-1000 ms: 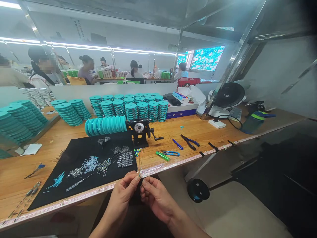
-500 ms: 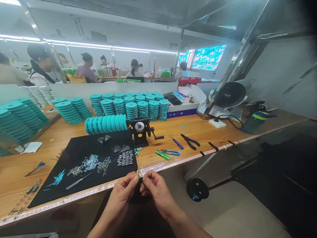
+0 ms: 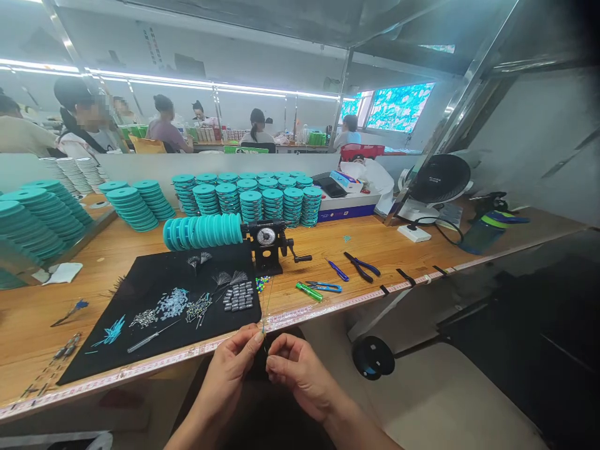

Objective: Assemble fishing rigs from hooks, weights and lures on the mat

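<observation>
**Head view: two hands raised at the bench edge, pinching thin strands**

We see the left hand (image 3: pixel 229 370) angled up, thumb and forefinger closed on the lower end of the thin strands (image 3: pixel 264 312), which stand upright just past the tape measure (image 3: pixel 290 319) along the wooden bench (image 3: pixel 56 319). The right hand (image 3: pixel 300 376) sits just beside, its fingers (image 3: pixel 281 353) curled and narrow; we cannot tell if they grip anything. Beyond lie the black mat (image 3: pixel 154 300), coloured beads (image 3: pixel 262 284), and the dial winder (image 3: pixel 265 240) carrying teal spools (image 3: pixel 201 231). Pliers (image 3: pixel 360 267) rest to the right. The badge on the fan (image 3: pixel 439 179) is too small for us to read.
</observation>
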Action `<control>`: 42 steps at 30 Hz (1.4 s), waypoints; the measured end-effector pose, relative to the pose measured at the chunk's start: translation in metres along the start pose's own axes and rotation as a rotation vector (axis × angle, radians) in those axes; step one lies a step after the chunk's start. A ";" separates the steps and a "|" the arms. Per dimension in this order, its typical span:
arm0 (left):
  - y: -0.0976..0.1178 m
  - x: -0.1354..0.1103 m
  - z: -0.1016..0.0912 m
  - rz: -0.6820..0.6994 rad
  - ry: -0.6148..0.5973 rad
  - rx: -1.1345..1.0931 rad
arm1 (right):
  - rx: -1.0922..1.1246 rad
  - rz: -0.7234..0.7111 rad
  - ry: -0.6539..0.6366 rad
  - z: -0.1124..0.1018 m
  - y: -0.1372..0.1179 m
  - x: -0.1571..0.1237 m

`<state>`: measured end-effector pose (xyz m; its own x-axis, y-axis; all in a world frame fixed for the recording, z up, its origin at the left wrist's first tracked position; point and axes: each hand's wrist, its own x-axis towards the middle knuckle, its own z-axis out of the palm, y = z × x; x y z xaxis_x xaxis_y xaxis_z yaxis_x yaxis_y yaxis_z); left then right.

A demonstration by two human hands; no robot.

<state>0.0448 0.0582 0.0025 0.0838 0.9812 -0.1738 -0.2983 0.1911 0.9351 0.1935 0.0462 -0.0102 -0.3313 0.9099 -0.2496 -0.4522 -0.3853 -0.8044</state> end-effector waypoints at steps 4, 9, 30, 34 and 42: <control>-0.006 0.005 -0.007 0.031 -0.029 0.052 | -0.001 -0.098 0.022 -0.005 0.001 0.000; -0.006 0.002 -0.010 0.089 -0.042 0.130 | -0.130 -0.200 0.022 -0.013 -0.006 0.003; -0.025 -0.033 -0.022 -0.119 -0.027 0.093 | -0.240 -0.074 -0.119 0.005 0.001 0.015; -0.024 -0.035 -0.020 -0.072 0.024 0.145 | -0.281 -0.081 -0.107 0.004 0.002 0.011; -0.040 -0.049 -0.002 -0.137 0.196 0.056 | -0.374 -0.069 0.087 0.000 0.015 -0.008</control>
<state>0.0503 0.0024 -0.0270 -0.0678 0.9337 -0.3516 -0.2434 0.3262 0.9134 0.1891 0.0328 -0.0197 -0.2321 0.9475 -0.2199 -0.1328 -0.2548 -0.9578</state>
